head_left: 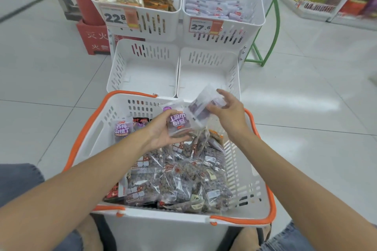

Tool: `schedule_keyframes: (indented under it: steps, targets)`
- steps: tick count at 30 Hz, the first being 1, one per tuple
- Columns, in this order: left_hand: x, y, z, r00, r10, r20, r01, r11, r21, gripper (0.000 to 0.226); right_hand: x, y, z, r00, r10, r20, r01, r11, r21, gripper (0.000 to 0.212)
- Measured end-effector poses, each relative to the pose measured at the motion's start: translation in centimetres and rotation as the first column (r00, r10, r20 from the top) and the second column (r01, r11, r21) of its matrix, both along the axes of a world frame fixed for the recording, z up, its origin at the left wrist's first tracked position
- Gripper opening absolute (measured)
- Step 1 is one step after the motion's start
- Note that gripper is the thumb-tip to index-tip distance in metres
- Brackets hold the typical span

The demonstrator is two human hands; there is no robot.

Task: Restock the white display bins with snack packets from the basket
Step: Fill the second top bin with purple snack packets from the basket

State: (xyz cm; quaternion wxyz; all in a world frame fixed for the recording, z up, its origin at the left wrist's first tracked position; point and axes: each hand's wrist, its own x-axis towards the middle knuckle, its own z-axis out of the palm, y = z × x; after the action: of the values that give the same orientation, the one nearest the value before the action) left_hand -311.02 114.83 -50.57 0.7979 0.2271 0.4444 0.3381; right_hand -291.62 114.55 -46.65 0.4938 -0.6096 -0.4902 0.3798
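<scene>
Gripping a purple-label packet (178, 126) in my left hand (161, 130) (print upside down to me), I pinch a second packet (204, 106) with my right hand (228, 114), both above the basket (95, 128) of snacks. White bins (142, 75) sit just beyond the hands.

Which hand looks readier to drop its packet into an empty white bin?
Probably the right hand: its translucent packet is at the near rim of the empty lower right bin, while the left hand holds its purple-labelled packet farther back, over the basket.
</scene>
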Motion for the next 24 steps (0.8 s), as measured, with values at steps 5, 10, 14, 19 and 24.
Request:
schedule_keyframes:
  steps: [5, 10, 14, 19, 24]
  targets:
    - [-0.3, 0.3, 0.8, 0.988, 0.029, 0.154, -0.02, 0.998, -0.06, 0.058, -1.6, -1.5, 0.6, 0.746, 0.458, 0.484, -0.505, 0.862, -0.037, 0.034]
    - [-1.6, 1.3, -0.3, 0.981, 0.113, 0.158, -0.11, 0.994, -0.022, 0.066, -0.6, -0.5, 0.6, 0.888, 0.444, 0.12, -0.418, 0.887, -0.195, 0.048]
    - [-0.6, 1.0, 0.4, 0.974, 0.074, 0.212, -0.076, 0.997, 0.003, 0.058, -0.2, 0.0, -1.1, 0.875, 0.485, 0.01, -0.46, 0.836, -0.299, 0.051]
    - [-0.3, 1.7, 0.8, 0.984, 0.155, -0.088, -0.151, 0.987, 0.055, 0.031, -0.1, 0.4, -1.5, 0.928, 0.369, -0.052, -0.368, 0.888, -0.275, 0.028]
    - [-0.7, 1.6, 1.4, 0.945, 0.295, 0.143, -0.297, 0.955, -0.001, 0.026, -0.6, 0.1, -1.4, 0.816, 0.094, -0.571, -0.338, 0.878, -0.339, 0.029]
